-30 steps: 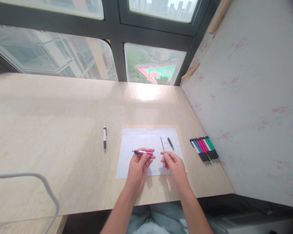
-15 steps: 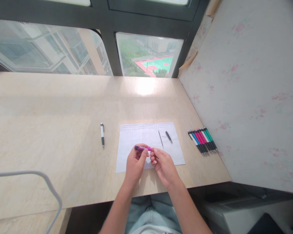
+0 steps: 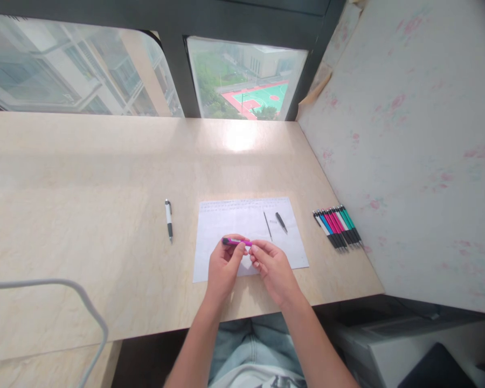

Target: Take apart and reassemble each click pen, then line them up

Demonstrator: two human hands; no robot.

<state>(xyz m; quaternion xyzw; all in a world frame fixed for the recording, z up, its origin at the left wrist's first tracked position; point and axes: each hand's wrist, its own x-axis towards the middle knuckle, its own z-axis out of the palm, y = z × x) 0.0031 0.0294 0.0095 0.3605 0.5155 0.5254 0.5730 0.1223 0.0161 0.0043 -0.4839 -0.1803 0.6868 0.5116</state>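
Note:
Above the lower part of a white sheet of paper (image 3: 214, 221), my two hands meet at a purple pen barrel (image 3: 235, 242) with a dark end pointing left. My left hand (image 3: 223, 264) is closed around the barrel, thumb along its near side. The fingers of my right hand (image 3: 272, 267) pinch the barrel's right end. On the paper, beyond my right hand, lie a thin dark ink refill (image 3: 268, 225), a small spring (image 3: 272, 221) that is hard to make out, and a black grip section (image 3: 281, 222) with a pointed tip.
Left of the paper lies a white pen (image 3: 168, 220) with a black grip. Several coloured pens (image 3: 337, 227) form a row near the papered wall (image 3: 420, 161) on the right. A grey cable (image 3: 81, 293) loops over the table's (image 3: 84, 215) front left.
The view has tilted slightly, so the table sits a little higher in the picture. Both hands keep hold of the purple barrel, with only slight finger movement.

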